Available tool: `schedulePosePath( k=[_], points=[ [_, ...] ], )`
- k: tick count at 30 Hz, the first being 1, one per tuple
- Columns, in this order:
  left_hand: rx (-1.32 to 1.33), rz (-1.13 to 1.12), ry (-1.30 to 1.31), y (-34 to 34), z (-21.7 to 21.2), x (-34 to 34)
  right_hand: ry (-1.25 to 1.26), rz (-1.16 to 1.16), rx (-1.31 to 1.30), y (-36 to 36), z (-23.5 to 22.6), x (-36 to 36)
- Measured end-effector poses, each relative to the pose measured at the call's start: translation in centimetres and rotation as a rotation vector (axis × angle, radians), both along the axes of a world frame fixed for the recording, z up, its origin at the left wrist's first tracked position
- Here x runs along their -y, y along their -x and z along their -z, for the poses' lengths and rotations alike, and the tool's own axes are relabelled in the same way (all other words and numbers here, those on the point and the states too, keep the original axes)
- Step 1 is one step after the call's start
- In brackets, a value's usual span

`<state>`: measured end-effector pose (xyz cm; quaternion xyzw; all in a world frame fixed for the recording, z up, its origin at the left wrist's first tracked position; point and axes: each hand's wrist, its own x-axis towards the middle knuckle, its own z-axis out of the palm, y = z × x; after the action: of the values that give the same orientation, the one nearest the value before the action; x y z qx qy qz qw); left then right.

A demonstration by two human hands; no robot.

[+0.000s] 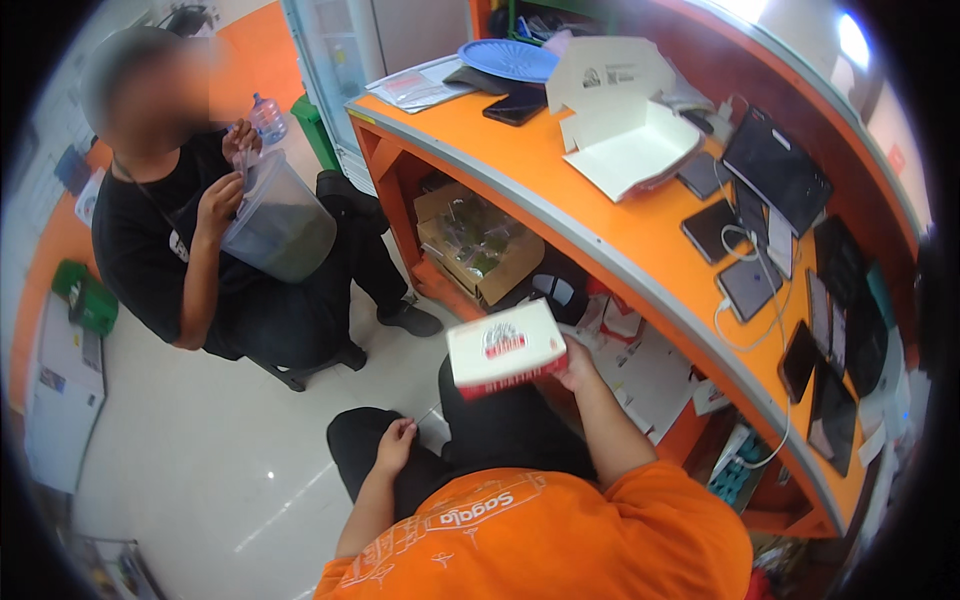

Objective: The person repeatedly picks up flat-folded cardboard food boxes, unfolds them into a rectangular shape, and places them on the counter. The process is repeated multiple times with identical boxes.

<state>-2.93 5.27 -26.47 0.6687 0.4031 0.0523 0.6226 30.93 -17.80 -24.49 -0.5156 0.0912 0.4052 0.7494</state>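
My right hand (577,366) holds a closed white and red cardboard box (505,348) up in front of me, just off the edge of the curved orange counter (560,180). My left hand (395,444) rests on my left knee with the fingers curled and nothing in it. I sit in an orange shirt and black trousers. An unfolded white box (625,125) lies open on the counter further back.
A seated person in black (190,250) at the left holds a large clear plastic tub (280,225). Several phones and tablets (780,170) with white cables lie along the counter. A cardboard carton (480,245) sits under it. A blue tray (508,58) lies at the back.
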Motion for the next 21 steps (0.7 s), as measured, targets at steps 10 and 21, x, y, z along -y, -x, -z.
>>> schedulePosePath(
  k=[10,21],
  points=[
    [-0.078,0.161,-0.273,-1.3,0.3,1.2,0.446,-0.053,1.121,0.1,-0.2,-3.3],
    [-0.097,0.232,-0.213,-1.4,-0.8,1.3,0.990,-0.735,0.956,1.2,7.7,-3.8]
  ],
)
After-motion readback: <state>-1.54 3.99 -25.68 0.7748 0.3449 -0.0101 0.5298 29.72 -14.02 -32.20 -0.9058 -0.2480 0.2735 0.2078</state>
